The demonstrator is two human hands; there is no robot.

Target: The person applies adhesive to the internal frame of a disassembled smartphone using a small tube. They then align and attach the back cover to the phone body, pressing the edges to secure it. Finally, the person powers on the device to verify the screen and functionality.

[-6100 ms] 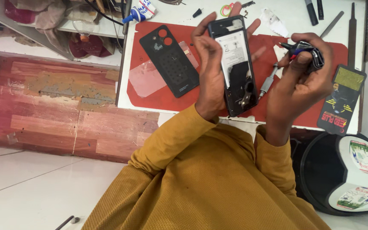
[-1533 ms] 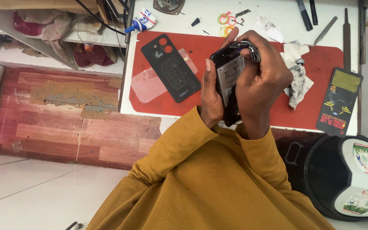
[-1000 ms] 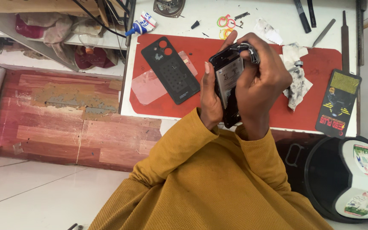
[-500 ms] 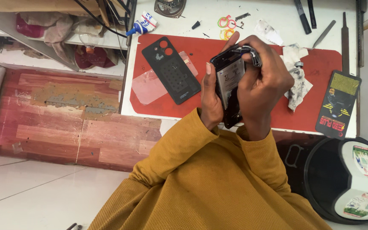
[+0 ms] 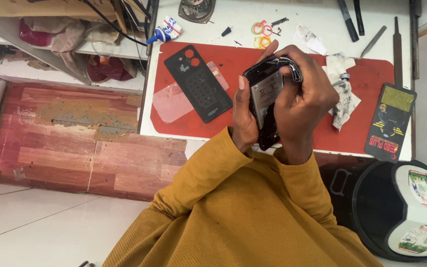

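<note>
My left hand (image 5: 243, 116) grips an opened black phone (image 5: 265, 106) by its left edge, holding it upright over the red mat (image 5: 233, 64). The phone's back is off and its pale inner parts show. My right hand (image 5: 305, 94) wraps over the phone's top right corner and holds a small dark tool (image 5: 292, 66) against it. The phone's black back cover (image 5: 198, 83) lies flat on the mat to the left, with a clear pinkish film (image 5: 174, 101) beside it.
A crumpled grey cloth (image 5: 342, 89) lies on the mat to the right. A black flat pack (image 5: 390, 121) sits at the table's right edge. A glue tube (image 5: 164, 32), coloured rings (image 5: 260, 34), a file and dark tools lie at the back. A round black case (image 5: 401, 207) stands lower right.
Six seconds ago my right hand was apart from the phone with the small tool. It has since closed over the phone's top. Over the last second both hands stay nearly still.
</note>
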